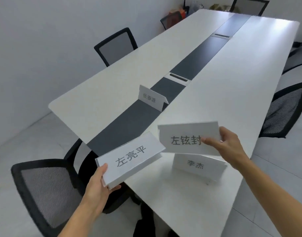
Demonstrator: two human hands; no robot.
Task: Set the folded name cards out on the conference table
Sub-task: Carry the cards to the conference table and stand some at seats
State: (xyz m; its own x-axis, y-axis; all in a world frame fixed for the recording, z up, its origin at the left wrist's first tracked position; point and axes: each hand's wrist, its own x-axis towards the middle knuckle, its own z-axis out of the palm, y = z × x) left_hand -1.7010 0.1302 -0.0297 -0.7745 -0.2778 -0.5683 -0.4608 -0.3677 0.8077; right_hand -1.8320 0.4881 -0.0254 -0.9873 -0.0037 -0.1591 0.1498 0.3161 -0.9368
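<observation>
A black mesh chair (44, 194) is seen at the lower left, beside the white conference table (232, 86). The folded name card 左亮平 (129, 158) is gripped at its near corner by the left hand (99, 183), thumb on top and fingers curled beneath, and is held in the air over the table's near end. Farther back, the card 张春源 (151, 98) is stood upright on the dark centre strip (122, 127). The card 左铉封 (186, 139) is pinched at its right edge by the right hand (227, 144) and held above the card 李杰 (196, 165), which is stood on the white tabletop. A second mesh chair (283, 110) is seen at the right.
</observation>
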